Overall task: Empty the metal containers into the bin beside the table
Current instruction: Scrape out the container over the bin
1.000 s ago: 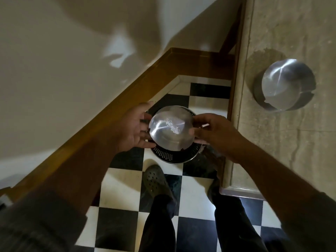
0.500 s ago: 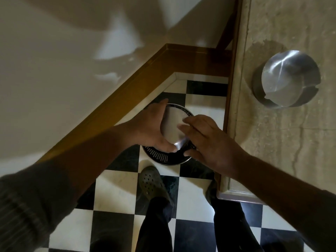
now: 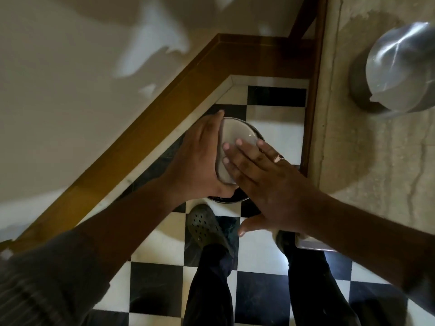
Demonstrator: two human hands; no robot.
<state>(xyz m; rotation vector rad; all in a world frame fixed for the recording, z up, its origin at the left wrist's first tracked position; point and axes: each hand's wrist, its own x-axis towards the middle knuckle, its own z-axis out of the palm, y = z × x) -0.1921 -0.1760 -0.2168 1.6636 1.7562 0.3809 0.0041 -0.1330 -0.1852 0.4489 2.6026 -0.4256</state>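
A round metal container (image 3: 233, 135) is tipped on its side over the dark round bin (image 3: 226, 198) on the floor. My left hand (image 3: 200, 158) grips its left rim. The fingers of my right hand (image 3: 266, 182) lie flat and spread against its upturned underside; the thumb sticks out toward me. What is inside the container is hidden. A second metal container (image 3: 400, 67) stands upright on the stone table (image 3: 367, 161) at the right.
The bin sits in a corner between a wooden skirting board (image 3: 150, 128) along a pale wall and the table's edge (image 3: 313, 114). Below is a black-and-white checkered floor (image 3: 261, 295) with my two feet in dark clogs (image 3: 207, 227).
The container went from face-up over the bin, white bits inside, to tipped on its side. My right hand moved from its right rim to lie flat on its underside. My view moved closer.
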